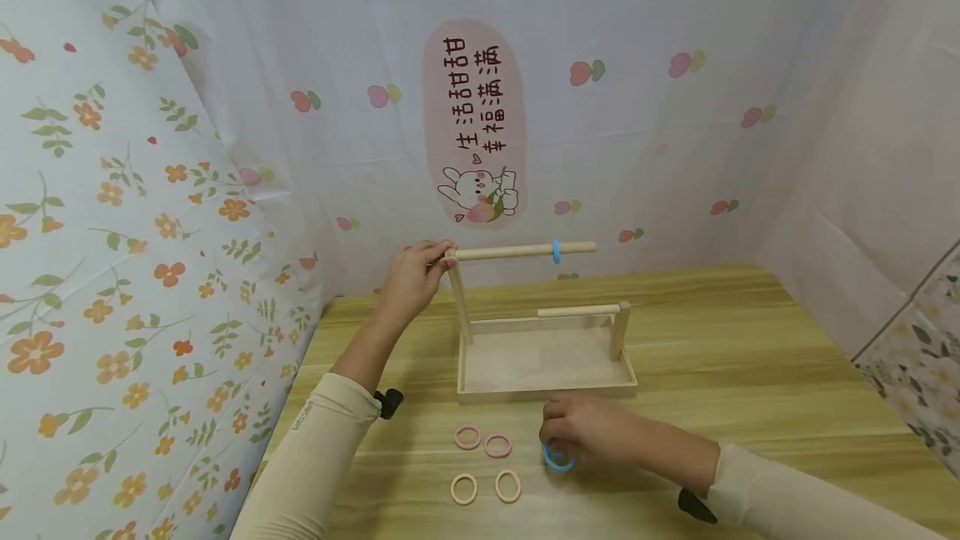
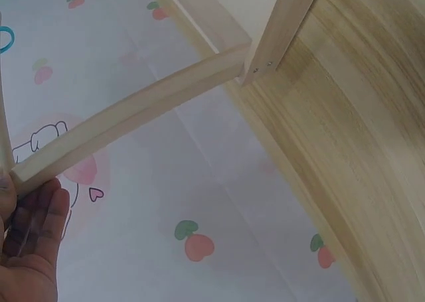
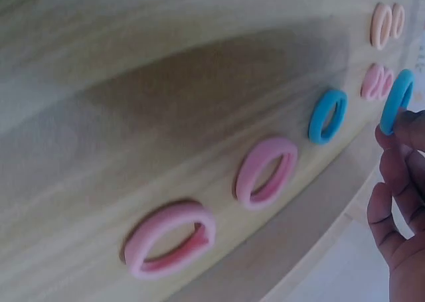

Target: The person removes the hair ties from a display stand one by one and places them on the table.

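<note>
A wooden stand (image 1: 547, 397) has a tray base, a tall post at the left and a short post at the right, each bearing a horizontal rod. My left hand (image 1: 415, 277) grips the top corner of the tall post (image 2: 139, 109). One blue ring (image 1: 556, 252) hangs on the upper rod (image 1: 502, 252). In front of the tray, my right hand (image 1: 592, 432) pinches another blue ring (image 3: 398, 99) between thumb and finger, lifted off the table. A further blue ring (image 3: 327, 116) lies on the table close by.
Two pink rings (image 1: 498, 445) and two cream-orange rings (image 1: 507, 486) lie left of my right hand. Two more pink rings (image 3: 267, 172) appear in the right wrist view, hidden by my arm in the head view. A patterned cloth (image 1: 637, 148) hangs behind the wood-grain table (image 1: 720, 357).
</note>
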A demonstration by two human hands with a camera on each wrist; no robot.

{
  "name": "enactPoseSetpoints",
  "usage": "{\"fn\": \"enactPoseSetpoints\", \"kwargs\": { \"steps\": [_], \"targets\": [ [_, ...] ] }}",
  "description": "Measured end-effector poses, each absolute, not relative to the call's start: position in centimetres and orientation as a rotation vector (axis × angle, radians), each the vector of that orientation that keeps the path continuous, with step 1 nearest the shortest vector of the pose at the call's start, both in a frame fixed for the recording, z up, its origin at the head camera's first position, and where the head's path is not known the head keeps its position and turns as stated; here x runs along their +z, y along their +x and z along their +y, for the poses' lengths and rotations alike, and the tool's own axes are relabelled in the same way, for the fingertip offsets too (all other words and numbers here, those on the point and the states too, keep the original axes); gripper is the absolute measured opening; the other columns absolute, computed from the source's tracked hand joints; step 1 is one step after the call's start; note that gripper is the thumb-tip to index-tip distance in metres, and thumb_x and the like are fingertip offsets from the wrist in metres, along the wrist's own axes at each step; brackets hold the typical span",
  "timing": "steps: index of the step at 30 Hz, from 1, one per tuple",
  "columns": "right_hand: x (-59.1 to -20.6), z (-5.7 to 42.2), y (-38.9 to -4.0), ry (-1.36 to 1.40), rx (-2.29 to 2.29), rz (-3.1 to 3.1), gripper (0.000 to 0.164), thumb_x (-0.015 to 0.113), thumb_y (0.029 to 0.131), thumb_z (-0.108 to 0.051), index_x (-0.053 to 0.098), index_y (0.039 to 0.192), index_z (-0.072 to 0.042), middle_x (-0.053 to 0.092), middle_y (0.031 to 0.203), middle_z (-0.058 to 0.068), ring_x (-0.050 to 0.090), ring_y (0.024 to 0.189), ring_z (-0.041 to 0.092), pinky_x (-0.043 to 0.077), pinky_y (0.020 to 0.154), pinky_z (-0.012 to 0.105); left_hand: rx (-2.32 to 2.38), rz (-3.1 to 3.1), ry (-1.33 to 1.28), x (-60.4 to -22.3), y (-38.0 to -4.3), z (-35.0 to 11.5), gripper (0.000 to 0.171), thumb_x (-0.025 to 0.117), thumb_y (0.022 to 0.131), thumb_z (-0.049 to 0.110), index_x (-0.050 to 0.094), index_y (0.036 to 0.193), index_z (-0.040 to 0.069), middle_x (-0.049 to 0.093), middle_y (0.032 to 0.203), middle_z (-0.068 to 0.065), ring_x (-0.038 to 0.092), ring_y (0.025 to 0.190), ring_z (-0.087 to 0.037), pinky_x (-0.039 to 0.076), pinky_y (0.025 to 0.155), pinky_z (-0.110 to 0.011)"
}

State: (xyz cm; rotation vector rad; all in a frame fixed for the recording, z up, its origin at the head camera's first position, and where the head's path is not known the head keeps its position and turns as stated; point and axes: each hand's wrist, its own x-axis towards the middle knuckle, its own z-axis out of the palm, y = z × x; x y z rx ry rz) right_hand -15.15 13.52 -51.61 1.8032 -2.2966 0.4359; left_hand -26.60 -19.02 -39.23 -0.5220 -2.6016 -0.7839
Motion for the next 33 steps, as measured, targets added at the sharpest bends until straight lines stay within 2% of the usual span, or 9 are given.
{"fn": "enactPoseSetpoints", "kwargs": {
  "steps": [4, 8, 14, 21, 33],
  "targets": [
    [-52.3, 13.0, -14.7, 1.811, 0.442, -2.259, 0.014, 0.088, 0.093, -0.012, 0.078, 0.098, -0.021, 0.072, 0.09, -0.013, 0.05, 0.083, -0.004, 0.044, 0.076, 0.006, -0.793, -2.601, -0.524, -39.3, -26.8, -19.0, 0.04, 0.073, 0.106, 0.024, 0.076, 0.14, 0.003, 0.078, 0.132, -0.022, 0.074, 0.111, -0.043, 0.065, 0.095, -0.053],
    [-52.6, 12.7, -14.2, 1.84, 0.454, -2.259, 0.013, 0.086, 0.094, -0.014, 0.076, 0.097, -0.021, 0.069, 0.087, -0.014, 0.042, 0.081, -0.003, 0.037, 0.074, 0.006, -0.8, -2.594, -0.526, -39.3, -26.8, -18.9, 0.041, 0.073, 0.105, 0.024, 0.075, 0.14, 0.002, 0.078, 0.132, -0.021, 0.074, 0.11, -0.043, 0.066, 0.093, -0.052],
    [-53.0, 12.4, -13.7, 1.861, 0.399, -2.248, 0.012, 0.086, 0.095, -0.017, 0.075, 0.096, -0.022, 0.066, 0.088, -0.014, 0.047, 0.081, 0.001, 0.039, 0.075, 0.01, -0.791, -2.595, -0.529, -39.5, -26.9, -19.0, 0.042, 0.074, 0.105, 0.024, 0.075, 0.141, 0.003, 0.078, 0.132, -0.021, 0.074, 0.109, -0.043, 0.067, 0.092, -0.051],
    [-53.9, 12.2, -13.7, 1.861, 0.357, -2.21, 0.015, 0.089, 0.092, -0.019, 0.075, 0.094, -0.024, 0.063, 0.087, -0.014, 0.046, 0.08, 0.001, 0.039, 0.074, 0.009, -0.79, -2.586, -0.54, -39.8, -27.1, -19.2, 0.042, 0.074, 0.105, 0.023, 0.075, 0.141, 0.003, 0.079, 0.131, -0.021, 0.073, 0.108, -0.043, 0.065, 0.093, -0.053],
    [-54.2, 12.1, -13.5, 1.881, 0.388, -2.245, 0.013, 0.091, 0.092, -0.021, 0.079, 0.096, -0.023, 0.07, 0.091, -0.015, 0.05, 0.082, -0.002, 0.04, 0.075, 0.005, -0.791, -2.574, -0.547, -39.3, -26.7, -19.1, 0.04, 0.074, 0.105, 0.022, 0.076, 0.14, 0.003, 0.079, 0.13, -0.021, 0.074, 0.106, -0.044, 0.066, 0.091, -0.052]
  ]
}}
